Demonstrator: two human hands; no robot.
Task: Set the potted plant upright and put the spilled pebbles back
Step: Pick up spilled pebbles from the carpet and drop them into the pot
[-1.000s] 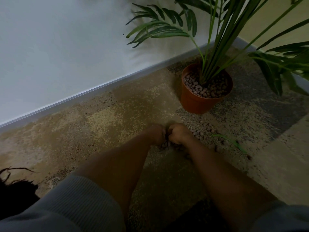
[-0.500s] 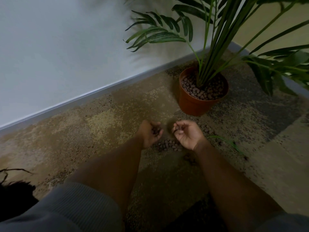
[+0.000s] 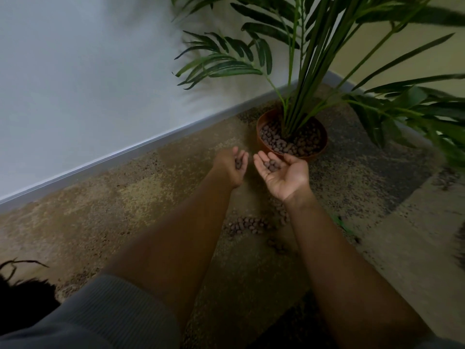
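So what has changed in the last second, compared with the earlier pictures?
Both hands rose off the carpet toward the pot: the left hand and right hand now carry scooped pebbles. The pot stayed upright and a small heap of pebbles stayed on the floor.

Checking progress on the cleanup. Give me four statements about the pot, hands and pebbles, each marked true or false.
1. The pot stands upright. True.
2. The right hand grips the pot's rim. False: it lies palm up, carrying pebbles, short of the pot.
3. Spilled pebbles lie on the carpet between the forearms. True.
4. The left hand carries nothing. False: its curled fingers hold pebbles.
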